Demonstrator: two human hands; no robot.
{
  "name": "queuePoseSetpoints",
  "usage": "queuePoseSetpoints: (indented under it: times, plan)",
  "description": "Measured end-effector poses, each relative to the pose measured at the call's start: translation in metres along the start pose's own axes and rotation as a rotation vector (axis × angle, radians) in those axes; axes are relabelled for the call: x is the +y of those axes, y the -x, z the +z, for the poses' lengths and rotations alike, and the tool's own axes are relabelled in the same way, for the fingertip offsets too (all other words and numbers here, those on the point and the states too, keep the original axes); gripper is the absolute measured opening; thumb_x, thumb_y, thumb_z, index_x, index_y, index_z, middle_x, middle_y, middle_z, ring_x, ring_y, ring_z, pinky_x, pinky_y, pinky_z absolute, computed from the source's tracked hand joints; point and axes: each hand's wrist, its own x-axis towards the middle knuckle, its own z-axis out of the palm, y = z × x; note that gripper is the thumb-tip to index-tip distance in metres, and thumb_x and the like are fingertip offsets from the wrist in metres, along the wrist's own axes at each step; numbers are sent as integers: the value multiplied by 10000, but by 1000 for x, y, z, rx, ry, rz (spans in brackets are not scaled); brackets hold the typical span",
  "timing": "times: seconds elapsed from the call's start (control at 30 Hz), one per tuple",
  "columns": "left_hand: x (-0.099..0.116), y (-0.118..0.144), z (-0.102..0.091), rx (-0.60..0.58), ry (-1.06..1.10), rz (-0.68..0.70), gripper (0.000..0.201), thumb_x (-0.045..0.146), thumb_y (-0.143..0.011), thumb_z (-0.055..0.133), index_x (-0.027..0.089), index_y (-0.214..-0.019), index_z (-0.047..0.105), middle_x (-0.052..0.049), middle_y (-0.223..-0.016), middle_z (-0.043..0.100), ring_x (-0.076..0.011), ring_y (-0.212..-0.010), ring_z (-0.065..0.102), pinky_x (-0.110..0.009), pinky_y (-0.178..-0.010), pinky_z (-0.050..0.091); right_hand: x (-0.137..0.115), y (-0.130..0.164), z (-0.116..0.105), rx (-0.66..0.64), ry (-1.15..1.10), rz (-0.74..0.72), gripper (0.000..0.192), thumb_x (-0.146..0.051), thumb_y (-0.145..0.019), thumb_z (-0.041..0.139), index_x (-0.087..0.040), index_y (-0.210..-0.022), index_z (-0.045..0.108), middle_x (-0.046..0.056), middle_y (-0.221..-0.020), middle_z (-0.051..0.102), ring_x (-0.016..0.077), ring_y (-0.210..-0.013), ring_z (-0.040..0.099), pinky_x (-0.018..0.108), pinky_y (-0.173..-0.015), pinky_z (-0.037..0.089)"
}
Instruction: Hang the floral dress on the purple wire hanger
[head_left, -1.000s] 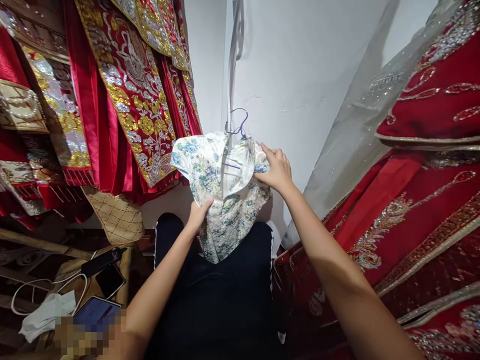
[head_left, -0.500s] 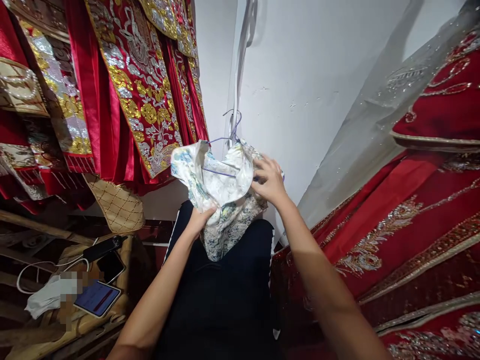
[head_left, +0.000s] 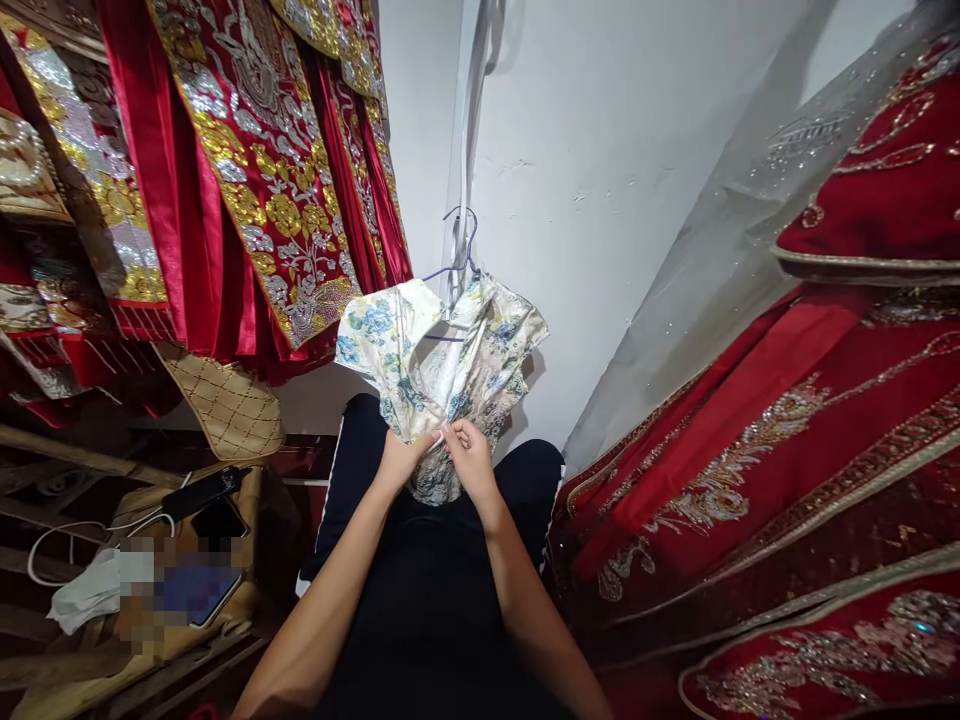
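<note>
A short-sleeved blouse [head_left: 499, 340], cream with blue and green flowers, hangs on a purple hanger [head_left: 472, 245] in front of me. My left hand [head_left: 409, 452] pinches the front edge of the blouse below the neckline. Right beside it, my right hand [head_left: 466, 455] is closed on the facing front edge, and the fingertips of both hands nearly meet. The neckline stands open in a V above them. Its lower part droops over my lap, partly hidden behind my hands.
Red embroidered garments [head_left: 289, 210] hang at the left, and beaded red ones [head_left: 735, 480] at the right under sheer plastic [head_left: 720, 250]. A bamboo stool [head_left: 247, 560] at lower left bears a phone, a black device [head_left: 206, 490], a cable and white tissue [head_left: 90, 590]. A white strap [head_left: 465, 120] runs up the wall.
My right hand has left the right side of the neckline and come down and left to meet my left hand at the front. The blouse's front now lies flatter, with the collar folded outward.
</note>
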Motion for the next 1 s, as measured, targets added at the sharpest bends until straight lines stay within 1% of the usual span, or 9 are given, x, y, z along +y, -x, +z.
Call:
queuePoseSetpoints:
  times: [0.3,0.4,0.47,0.53,0.6,0.7,0.77,0.87,1.0]
  plan:
    - [1,7,3,-38,-31,7,533,380,-682,840,200,-1155,672,-108,-1286,681,-296,-1241,622,-434,-1143,436,-18,2,-10,56,-9,-59,295,-497,-933,540,-244,-781,557,-4,-663,524,175,-622,501,302,-600,393]
    - [1,7,-15,194,-135,-10,443,501,-806,706,212,-1137,650,-112,-1256,681,-301,-1203,628,-436,-1072,490,-18,3,-14,111,-29,-55,294,-467,-914,568,-242,-725,551,1,-651,525,179,-608,488,311,-597,387]
    - [1,7,-28,470,-267,69,468,521,-866,620,229,-1228,573,-119,-1308,627,-291,-1213,601,-438,-1057,487,-17,4,-17,167,-46,-52,310,-445,-903,579,-240,-678,525,-2,-629,507,173,-586,460,312,-585,373]
    - [2,11,-34,639,-406,204,516,480,-867,628,237,-1301,489,-137,-1373,542,-290,-1256,549,-445,-1074,455,-17,5,-16,221,-59,-64,322,-413,-905,573,-236,-646,501,-6,-612,483,167,-579,437,310,-583,360]
    - [3,17,-30,563,-504,333,462,428,-856,655,244,-1254,509,-142,-1349,527,-297,-1276,515,-449,-1096,419,-18,9,-11,240,-63,-82,317,-383,-911,563,-233,-640,498,-10,-606,468,164,-582,430,307,-586,355]
    - [0,28,-7,151,-529,433,238,371,-883,638,280,-1100,604,-104,-1174,619,-288,-1196,561,-430,-1080,413,-21,17,1,164,-55,-106,266,-366,-910,569,-226,-686,541,-9,-634,492,159,-597,450,296,-591,367]
    - [-5,31,8,-11,-498,439,165,343,-929,577,270,-1073,614,-85,-1064,650,-268,-1068,611,-416,-990,458,-21,20,3,87,-34,-123,249,-385,-918,567,-218,-735,576,-7,-661,519,155,-608,470,286,-595,379]
    - [-11,32,18,-31,-488,454,149,298,-982,487,217,-1054,588,-74,-975,643,-221,-927,622,-362,-861,487,-23,12,-8,-32,74,-155,284,-426,-933,549,-205,-768,616,-5,-658,547,151,-604,492,273,-592,384]
    - [-13,29,16,-60,-535,459,149,262,-1002,437,201,-1062,559,-78,-959,631,-199,-893,617,-318,-808,477,-46,-31,-41,-114,393,-282,330,-432,-909,575,-197,-682,618,-7,-613,546,147,-590,476,277,-600,355]
